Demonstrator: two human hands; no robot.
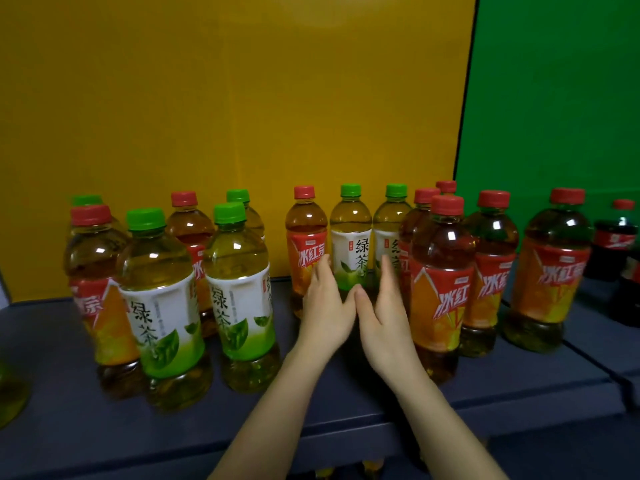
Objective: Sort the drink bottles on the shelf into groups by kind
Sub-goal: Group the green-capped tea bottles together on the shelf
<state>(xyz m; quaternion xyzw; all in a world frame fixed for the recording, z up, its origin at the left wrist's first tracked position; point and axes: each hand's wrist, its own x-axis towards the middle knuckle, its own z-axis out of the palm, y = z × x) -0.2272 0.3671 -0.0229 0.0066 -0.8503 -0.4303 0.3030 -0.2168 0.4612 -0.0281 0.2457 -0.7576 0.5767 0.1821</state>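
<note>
Green tea bottles with green caps and iced red tea bottles with red caps stand mixed on the dark shelf. A green tea bottle stands at the back centre, between a red tea bottle and another green tea bottle. My left hand and my right hand reach toward it with straight fingers, thumbs touching each other. The fingertips lie by the bottle's two sides; neither hand holds anything. Two big green tea bottles stand front left, and several red tea bottles front right.
A yellow back panel and a green one close the shelf behind. Dark cola bottles stand at the far right. A green bottle's edge shows at the far left. The shelf's front edge runs below my forearms.
</note>
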